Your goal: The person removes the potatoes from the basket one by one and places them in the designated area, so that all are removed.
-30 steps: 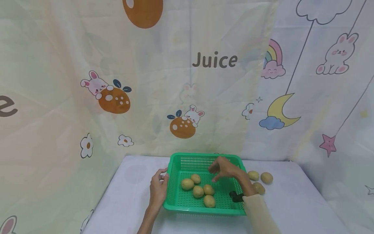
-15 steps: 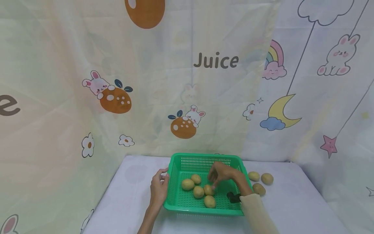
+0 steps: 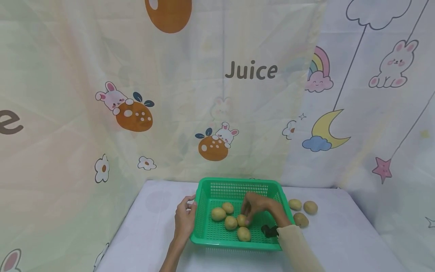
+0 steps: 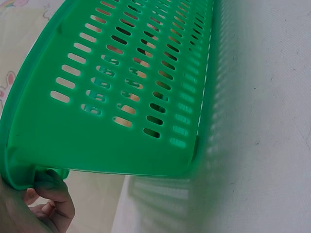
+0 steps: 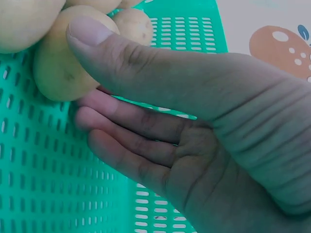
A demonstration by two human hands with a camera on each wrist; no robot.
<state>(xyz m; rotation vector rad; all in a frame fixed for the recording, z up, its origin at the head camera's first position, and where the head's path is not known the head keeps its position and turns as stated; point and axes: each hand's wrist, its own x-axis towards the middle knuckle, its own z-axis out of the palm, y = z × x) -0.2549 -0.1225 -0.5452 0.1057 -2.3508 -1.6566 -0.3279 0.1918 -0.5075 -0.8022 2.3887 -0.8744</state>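
My left hand (image 3: 184, 219) holds the left rim of a green plastic basket (image 3: 234, 245). The left wrist view shows its bent fingers (image 4: 56, 199) at a corner of the slotted basket (image 4: 97, 150). Inside the basket, my right hand (image 3: 257, 204) pinches a small yellowish potato (image 3: 241, 220). In the right wrist view the thumb (image 5: 97, 41) lies across that potato (image 5: 63, 77), and the fingertips of the right hand (image 5: 194, 111) reach its far side. Several other potatoes lie around it on the basket floor, one potato (image 3: 244, 234) nearer the front.
On the white-covered table (image 3: 340, 234), 3 potatoes lie right of the basket, including one potato (image 3: 310, 207) at the back. A dark strap or device (image 3: 269, 231) sits at the right wrist. A printed curtain (image 3: 170, 151) hangs behind the table.
My right hand has come down from above the basket floor onto the potato, its thumb and fingers closing round it. The left hand has stayed at the rim.
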